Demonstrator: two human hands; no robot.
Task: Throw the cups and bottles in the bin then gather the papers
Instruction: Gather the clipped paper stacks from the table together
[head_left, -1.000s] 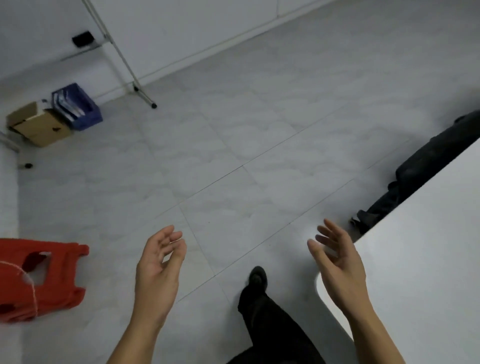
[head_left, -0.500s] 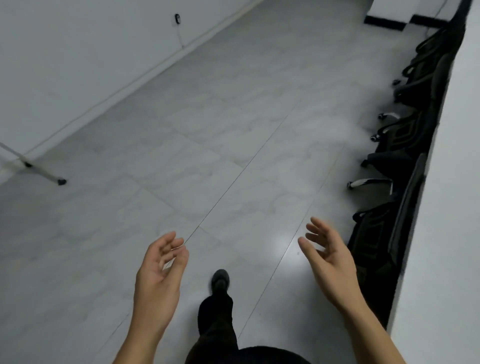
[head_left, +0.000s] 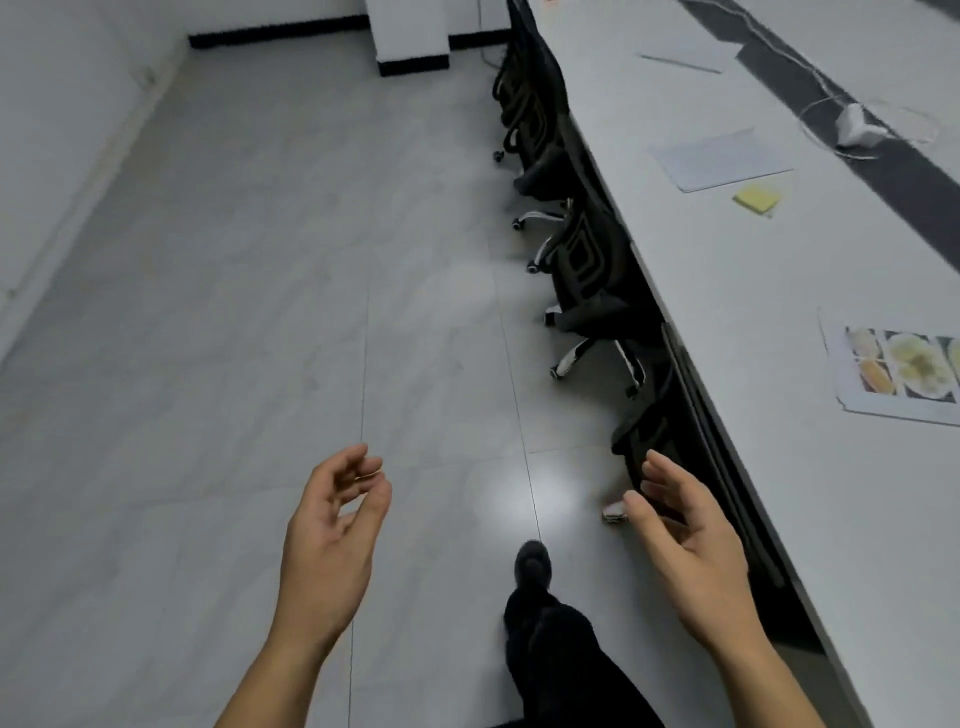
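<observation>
Papers lie on the long white table (head_left: 727, 291) at my right: a printed sheet with food photos (head_left: 893, 371) near the right edge, a plain white sheet (head_left: 722, 158) farther along, a yellow sticky-note pad (head_left: 757, 199) beside it, and another sheet (head_left: 685, 54) at the far end. My left hand (head_left: 332, 535) hovers over the floor, palm inward, fingers loosely curled, holding nothing. My right hand (head_left: 685, 540) hangs empty beside the table's edge, fingers relaxed. No cups, bottles or bin are in view.
Black office chairs (head_left: 582, 260) are tucked in a row along the table's left side. A white cable and adapter (head_left: 852, 124) lie on the table near a dark strip. Grey tiled floor (head_left: 260, 312) stretches left to a white wall. My dark trouser leg and shoe (head_left: 535, 566) are below.
My view has swung right from the bare floor to the table with its papers and chairs. Both hands stay raised, empty and about the same distance apart.
</observation>
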